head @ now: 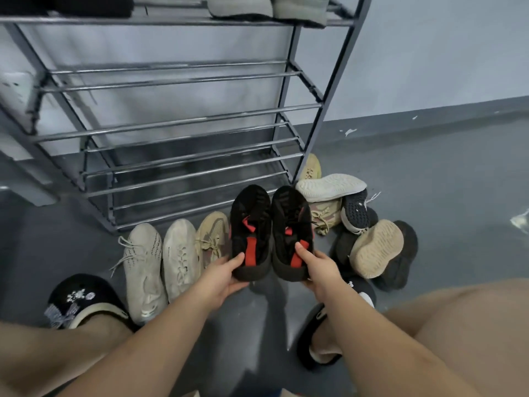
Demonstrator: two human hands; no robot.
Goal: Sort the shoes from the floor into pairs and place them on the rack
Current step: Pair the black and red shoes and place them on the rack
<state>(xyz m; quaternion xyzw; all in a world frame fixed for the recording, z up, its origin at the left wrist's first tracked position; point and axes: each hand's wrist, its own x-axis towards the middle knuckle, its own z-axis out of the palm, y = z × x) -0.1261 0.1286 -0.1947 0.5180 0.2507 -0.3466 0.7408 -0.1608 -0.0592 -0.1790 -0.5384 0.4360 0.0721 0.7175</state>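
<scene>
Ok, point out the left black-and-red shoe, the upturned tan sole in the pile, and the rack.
left black-and-red shoe point(250, 222): head view, laced upper.
upturned tan sole point(376, 247): head view, middle of tread.
rack point(177, 120): head view, middle shelf's front bar.

A grey painted floor point(446, 173) fills the lower view and runs out to 3 o'clock, with white chips and scuffs point(349, 131) near its far edge. A pale wall point(446, 50) rises from 12 to 2 o'clock, and a darker grey skirting band point(429, 116) runs along its foot. At 9 o'clock a white panel point(15, 96) with chipped, dark-edged paint leans in. The light is soft and even.
</scene>
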